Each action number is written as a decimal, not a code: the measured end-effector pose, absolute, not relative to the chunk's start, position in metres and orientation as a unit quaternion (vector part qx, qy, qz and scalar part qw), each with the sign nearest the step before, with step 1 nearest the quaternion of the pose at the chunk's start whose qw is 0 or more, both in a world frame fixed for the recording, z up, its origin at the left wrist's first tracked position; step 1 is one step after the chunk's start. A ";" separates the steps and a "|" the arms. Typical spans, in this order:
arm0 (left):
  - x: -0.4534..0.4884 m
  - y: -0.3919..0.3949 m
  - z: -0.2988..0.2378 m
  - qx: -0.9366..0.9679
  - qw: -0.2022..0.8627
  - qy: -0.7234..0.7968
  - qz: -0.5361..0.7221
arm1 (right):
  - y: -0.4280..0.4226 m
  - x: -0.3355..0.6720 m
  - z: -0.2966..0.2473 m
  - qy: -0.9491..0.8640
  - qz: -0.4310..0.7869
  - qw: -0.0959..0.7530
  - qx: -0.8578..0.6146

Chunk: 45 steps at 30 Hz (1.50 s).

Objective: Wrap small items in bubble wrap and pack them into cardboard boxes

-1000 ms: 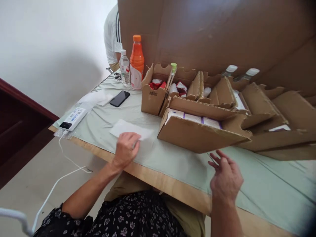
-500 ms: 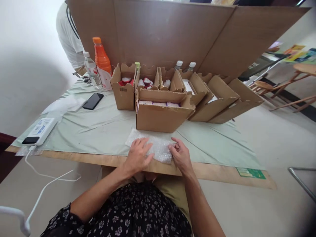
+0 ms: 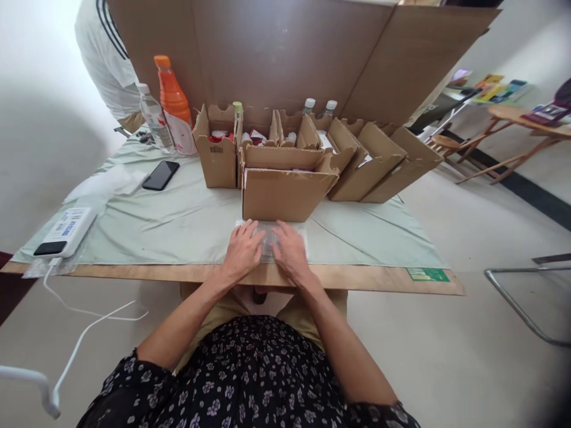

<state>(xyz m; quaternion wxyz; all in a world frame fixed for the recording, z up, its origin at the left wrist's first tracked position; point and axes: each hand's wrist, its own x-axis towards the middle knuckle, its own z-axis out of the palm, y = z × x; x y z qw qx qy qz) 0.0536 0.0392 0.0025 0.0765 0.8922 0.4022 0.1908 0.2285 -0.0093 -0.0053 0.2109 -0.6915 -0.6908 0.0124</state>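
Note:
A clear sheet of bubble wrap [image 3: 269, 239] lies flat near the table's front edge, largely covered by my hands. My left hand [image 3: 243, 246] rests on its left part, palm down with fingers stretched forward. On the right part lies my right hand [image 3: 289, 246], also palm down, its fingers spread. Neither hand is closed round anything. Just beyond the fingertips stands a low cardboard box [image 3: 285, 193]; what it holds is mostly hidden by its front wall.
Behind it stands a row of open cardboard boxes [image 3: 220, 166] with small items inside. An orange bottle [image 3: 173, 98], a water bottle [image 3: 155, 122], a black phone [image 3: 161, 175] and a white power bank [image 3: 66, 232] are to the left. A person's white sleeve [image 3: 104, 56] shows behind.
Both hands have moved together onto the bubble wrap and flattened; my right hand has let go of its right edge. The wrap now lies closer against the front box. The view has shifted.

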 end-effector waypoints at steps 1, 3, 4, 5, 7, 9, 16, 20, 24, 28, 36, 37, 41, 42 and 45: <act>0.056 0.043 0.000 0.894 0.075 0.404 0.178 | -0.005 0.220 -0.007 -0.704 0.014 0.184 -0.686; 0.058 0.047 -0.007 0.894 0.073 0.411 0.160 | -0.004 0.215 -0.011 -0.712 0.019 0.165 -0.682; 0.057 0.048 -0.011 0.894 0.072 0.415 0.155 | -0.007 0.220 -0.013 -0.710 0.019 0.165 -0.684; 0.055 0.048 -0.015 0.893 0.072 0.418 0.150 | -0.012 0.228 -0.016 -0.707 0.014 0.162 -0.688; 0.051 0.046 -0.020 0.891 0.072 0.424 0.143 | -0.031 0.254 -0.022 -0.693 -0.004 0.157 -0.704; 0.047 0.043 -0.023 0.889 0.073 0.430 0.138 | -0.053 0.285 -0.027 -0.668 -0.030 0.155 -0.727; 0.059 0.034 -0.006 0.888 0.062 0.433 0.143 | -0.070 0.297 -0.019 -0.601 -0.064 0.218 -0.767; 0.074 0.029 -0.002 0.899 0.057 0.413 0.133 | -0.031 0.243 -0.007 -0.701 0.001 0.205 -0.683; 0.070 0.025 -0.011 0.902 0.057 0.413 0.110 | -0.026 0.244 -0.012 -0.724 0.029 0.189 -0.662; 0.056 0.023 -0.022 0.901 0.067 0.412 0.118 | -0.063 0.304 -0.028 -0.663 0.003 0.216 -0.717; 0.026 0.052 -0.026 0.799 0.084 0.534 0.264 | -0.049 0.329 -0.023 -0.596 0.001 0.269 -0.757; 0.025 0.057 -0.025 0.781 0.088 0.556 0.269 | -0.039 0.322 -0.022 -0.599 0.011 0.265 -0.756; 0.030 0.064 -0.023 0.757 0.153 0.564 0.293 | -0.014 0.303 -0.019 -0.614 0.068 0.285 -0.733; 0.033 0.063 -0.021 0.758 0.169 0.554 0.299 | -0.014 0.302 -0.017 -0.615 0.093 0.307 -0.721; 0.040 0.056 -0.006 0.759 0.207 0.530 0.317 | -0.025 0.304 0.001 -0.599 0.157 0.401 -0.675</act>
